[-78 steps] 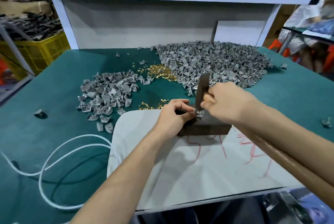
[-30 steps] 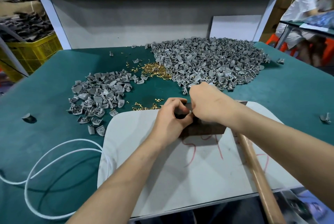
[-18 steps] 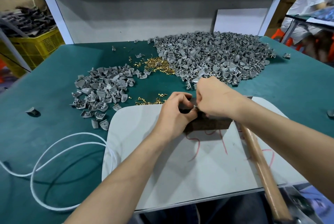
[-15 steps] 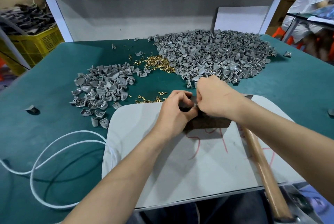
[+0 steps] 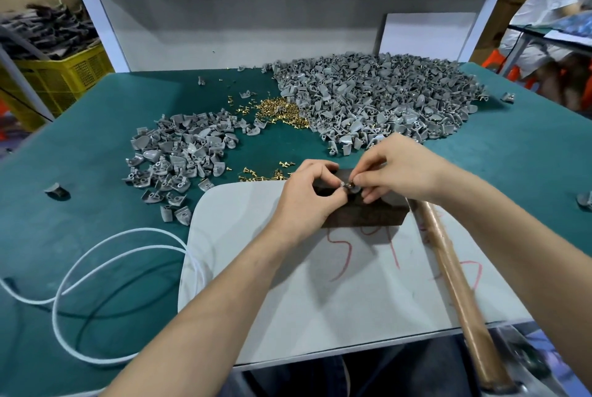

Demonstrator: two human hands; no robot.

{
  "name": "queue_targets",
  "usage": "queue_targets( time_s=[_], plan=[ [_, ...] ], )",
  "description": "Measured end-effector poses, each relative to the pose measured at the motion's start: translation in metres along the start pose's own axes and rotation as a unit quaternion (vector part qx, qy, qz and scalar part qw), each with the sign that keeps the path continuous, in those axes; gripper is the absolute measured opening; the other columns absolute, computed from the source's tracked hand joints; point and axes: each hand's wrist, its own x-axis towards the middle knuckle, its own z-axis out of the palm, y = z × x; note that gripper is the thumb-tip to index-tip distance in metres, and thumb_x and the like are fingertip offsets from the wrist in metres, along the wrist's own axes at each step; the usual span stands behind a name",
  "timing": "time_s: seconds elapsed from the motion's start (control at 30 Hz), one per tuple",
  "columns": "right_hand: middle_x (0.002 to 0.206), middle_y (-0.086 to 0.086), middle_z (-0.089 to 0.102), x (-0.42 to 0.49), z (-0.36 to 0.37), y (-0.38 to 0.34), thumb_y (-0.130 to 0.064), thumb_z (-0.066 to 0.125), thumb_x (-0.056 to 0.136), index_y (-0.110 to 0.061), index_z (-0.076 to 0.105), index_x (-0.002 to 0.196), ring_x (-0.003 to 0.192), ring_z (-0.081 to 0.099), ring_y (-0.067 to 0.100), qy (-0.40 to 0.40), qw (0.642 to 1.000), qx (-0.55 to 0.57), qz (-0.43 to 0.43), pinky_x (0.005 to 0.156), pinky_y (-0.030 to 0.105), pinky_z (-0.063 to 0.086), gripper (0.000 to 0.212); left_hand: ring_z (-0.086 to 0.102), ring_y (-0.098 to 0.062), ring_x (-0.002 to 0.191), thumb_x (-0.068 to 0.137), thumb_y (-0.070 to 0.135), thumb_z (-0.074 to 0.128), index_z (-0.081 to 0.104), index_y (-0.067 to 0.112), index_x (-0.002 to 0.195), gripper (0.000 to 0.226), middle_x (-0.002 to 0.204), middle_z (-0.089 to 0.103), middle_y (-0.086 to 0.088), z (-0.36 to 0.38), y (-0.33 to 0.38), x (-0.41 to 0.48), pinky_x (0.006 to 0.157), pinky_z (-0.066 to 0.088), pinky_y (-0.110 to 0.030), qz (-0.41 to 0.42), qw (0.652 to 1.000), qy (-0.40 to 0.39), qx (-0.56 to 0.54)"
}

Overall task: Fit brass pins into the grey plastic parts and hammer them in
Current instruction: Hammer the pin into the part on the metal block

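A cable [image 5: 141, 230] is looping over the desk's [image 5: 80, 156] near left corner. A yellow crate [image 5: 64, 76] is sitting beyond the left edge. A white panel [image 5: 426, 34] is leaning at the back edge.

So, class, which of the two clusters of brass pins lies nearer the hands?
The thin scatter beside the left hand, at the white board's edge; the denser heap lies farther back, beside the bigger grey pile.

- Your green table [image 5: 96, 153] holds a big heap of grey parts [image 5: 384, 98].
- A smaller heap [image 5: 182, 156] lies left, brass pins [image 5: 282, 110] between.
- A white board [image 5: 320, 300] and cable [image 5: 96, 268] lie nearest you.
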Motion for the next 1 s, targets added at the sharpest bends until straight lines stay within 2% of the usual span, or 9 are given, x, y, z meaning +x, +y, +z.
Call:
queue_targets(
  time_s=[0.13, 0.37, 0.5, 0.73, 0.8, 0.87, 0.9, 0.93, 1.0],
  plan=[
    [0.066, 0.017, 0.059, 0.000, -0.001, 0.001, 0.009, 0.059, 0.085, 0.010, 0.065, 0.087, 0.050, 0.062, 0.016, -0.011, 0.999, 0.046, 0.009, 0.055, 0.026, 0.059, 0.007, 0.054, -0.002, 0.096, 0.077, -0.002, 0.069, 0.057, 0.014, 0.069, 0.021, 0.111, 0.060, -0.005, 0.000, -0.001, 0.001, 0.082, 0.032, 0.000, -0.002, 1.000, -0.002, -0.001],
    [0.056, 0.009, 0.060, 0.005, 0.000, -0.001, 0.011, 0.059, 0.084, 0.017, 0.064, 0.091, 0.044, 0.059, 0.012, -0.020, 0.996, 0.076, 0.051, 0.051, 0.024, 0.057, 0.011, 0.055, -0.004, 0.098, 0.078, -0.002, 0.068, 0.059, 0.011, 0.072, 0.017, 0.111, 0.060, -0.006, 0.000, -0.001, 0.001, 0.083, 0.033, -0.002, 0.000, 1.000, -0.004, -0.004],
    [0.068, 0.020, 0.060, 0.011, 0.000, -0.006, 0.012, 0.059, 0.083, 0.018, 0.064, 0.090, 0.047, 0.061, 0.017, -0.024, 0.995, 0.059, 0.071, 0.050, 0.024, 0.057, 0.010, 0.055, -0.004, 0.098, 0.078, -0.003, 0.068, 0.058, 0.013, 0.070, 0.020, 0.109, 0.059, -0.005, 0.000, -0.001, 0.001, 0.083, 0.033, -0.002, 0.000, 1.000, -0.006, -0.009],
    [0.067, 0.022, 0.060, 0.018, 0.002, -0.010, 0.012, 0.058, 0.084, 0.017, 0.063, 0.088, 0.056, 0.062, 0.026, -0.037, 0.995, 0.021, 0.088, 0.051, 0.026, 0.058, 0.008, 0.055, -0.005, 0.097, 0.077, -0.003, 0.069, 0.053, 0.022, 0.065, 0.032, 0.109, 0.060, -0.006, 0.000, -0.001, 0.001, 0.083, 0.035, -0.003, 0.013, 1.000, -0.002, -0.007],
    [0.067, 0.020, 0.061, 0.015, -0.002, -0.004, 0.011, 0.059, 0.085, 0.015, 0.064, 0.088, 0.052, 0.063, 0.021, -0.036, 0.995, 0.070, 0.069, 0.051, 0.024, 0.057, 0.008, 0.055, -0.004, 0.098, 0.077, -0.002, 0.069, 0.053, 0.022, 0.065, 0.031, 0.109, 0.060, -0.004, 0.000, -0.002, 0.001, 0.084, 0.035, -0.004, 0.012, 1.000, -0.002, -0.005],
    [0.067, 0.018, 0.063, 0.008, -0.016, 0.010, 0.006, 0.060, 0.086, 0.008, 0.065, 0.085, 0.049, 0.063, 0.015, 0.021, 0.989, 0.131, 0.061, 0.052, 0.022, 0.056, 0.005, 0.056, -0.005, 0.100, 0.078, 0.000, 0.069, 0.054, 0.021, 0.065, 0.029, 0.110, 0.060, -0.001, 0.000, -0.004, 0.001, 0.086, 0.036, -0.006, 0.009, 1.000, -0.006, -0.010],
    [0.067, 0.018, 0.063, 0.003, -0.023, 0.023, 0.001, 0.061, 0.087, 0.003, 0.064, 0.079, 0.047, 0.062, 0.015, 0.081, 0.988, 0.112, 0.069, 0.052, 0.024, 0.056, 0.009, 0.057, -0.005, 0.101, 0.078, 0.001, 0.069, 0.055, 0.021, 0.065, 0.028, 0.110, 0.061, 0.001, -0.001, -0.005, 0.000, 0.086, 0.038, -0.008, 0.007, 1.000, -0.009, -0.011],
    [0.067, 0.018, 0.063, -0.001, -0.030, 0.037, -0.007, 0.062, 0.088, -0.003, 0.063, 0.072, 0.047, 0.061, 0.016, 0.141, 0.985, 0.029, 0.091, 0.054, 0.027, 0.055, 0.017, 0.057, -0.004, 0.101, 0.078, 0.002, 0.069, 0.055, 0.022, 0.065, 0.028, 0.110, 0.061, 0.002, 0.000, -0.005, 0.001, 0.087, 0.038, -0.009, 0.006, 1.000, -0.011, -0.011],
    [0.068, 0.017, 0.064, -0.010, -0.031, 0.060, -0.031, 0.063, 0.087, -0.008, 0.057, 0.063, 0.057, 0.059, 0.024, 0.161, 0.947, -0.221, 0.167, 0.061, 0.027, 0.046, 0.034, 0.056, -0.003, 0.100, 0.078, 0.002, 0.068, 0.055, 0.023, 0.065, 0.028, 0.109, 0.061, 0.004, 0.002, -0.007, 0.000, 0.086, 0.039, -0.010, 0.004, 1.000, -0.002, -0.012]
  ],
)
